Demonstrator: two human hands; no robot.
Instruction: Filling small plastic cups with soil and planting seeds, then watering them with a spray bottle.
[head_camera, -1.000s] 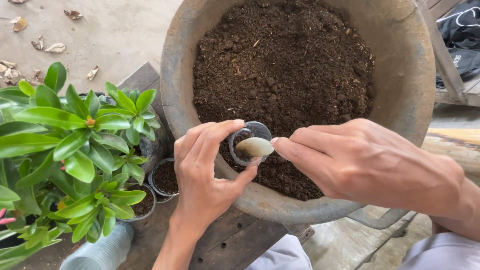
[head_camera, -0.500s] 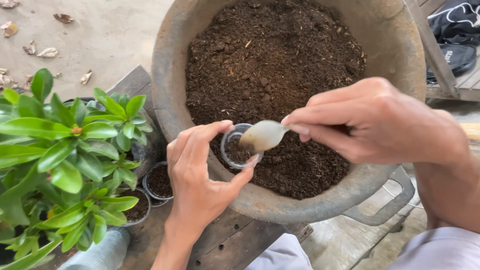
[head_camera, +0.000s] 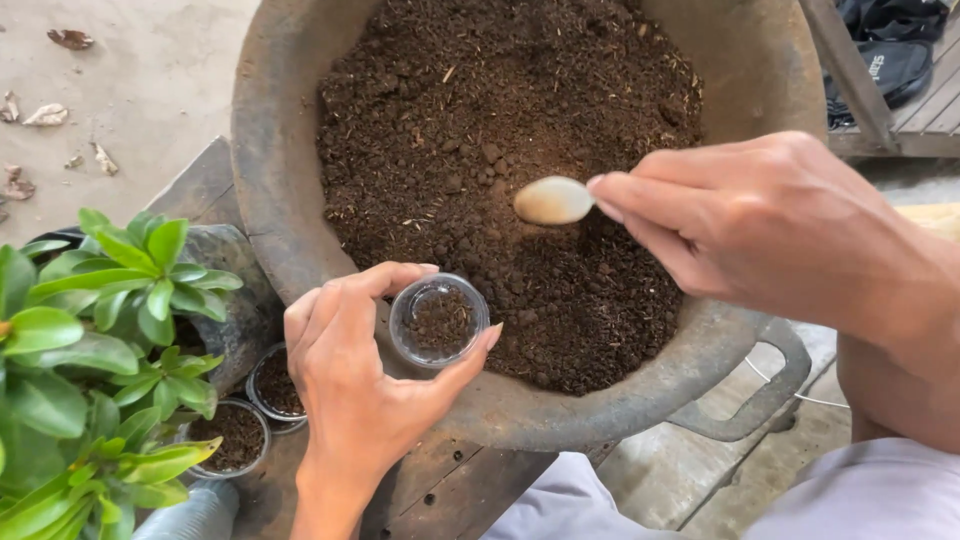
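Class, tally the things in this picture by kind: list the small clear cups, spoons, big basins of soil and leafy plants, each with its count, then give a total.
Small clear cups: 3, one in the left hand at, two on the bench at and
Spoons: 1, held by the right hand
Big basins of soil: 1
Leafy plants: 1
Total: 6

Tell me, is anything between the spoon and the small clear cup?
Nothing visible. The spoon in the right hand hangs over open soil; the small clear cup, held by the left hand, sits nearer, unobstructed.
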